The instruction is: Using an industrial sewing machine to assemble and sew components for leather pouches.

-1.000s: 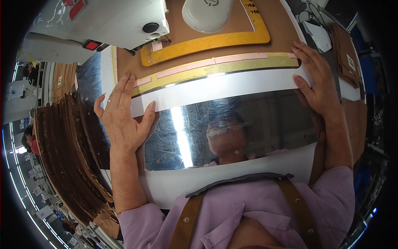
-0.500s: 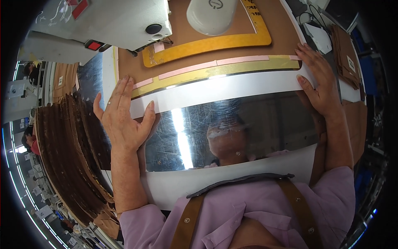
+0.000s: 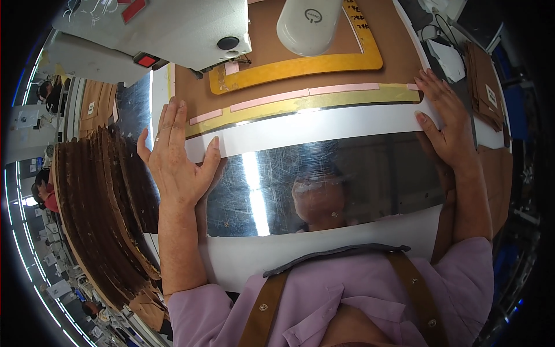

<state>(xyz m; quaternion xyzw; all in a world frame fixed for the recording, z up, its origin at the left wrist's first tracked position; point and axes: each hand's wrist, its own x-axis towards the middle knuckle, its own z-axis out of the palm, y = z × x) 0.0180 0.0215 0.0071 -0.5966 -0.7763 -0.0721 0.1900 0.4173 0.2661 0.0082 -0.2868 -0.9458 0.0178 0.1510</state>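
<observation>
Head view: I see the left hand [image 3: 179, 153] and right hand [image 3: 445, 124] well apart, fingers unclenched, at opposite ends of the yellow strip [image 3: 324, 99] along the brown sheet [image 3: 399, 58], near the machine [image 3: 162, 34]. Uneven pressure between them could skew the sheet.

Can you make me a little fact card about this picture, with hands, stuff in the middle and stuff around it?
Left hand: left hand open, at the left end of the yellow strip
Right hand: right hand open, at its right end
Grip: neither hand is closed around anything
On the strip: pink pieces along its far edge
Beyond the strip: brown panel with a yellow frame on it
Nearer the person: white band, then shiny scratched plate
Far left: pale machine
Left side: brown stack
</observation>
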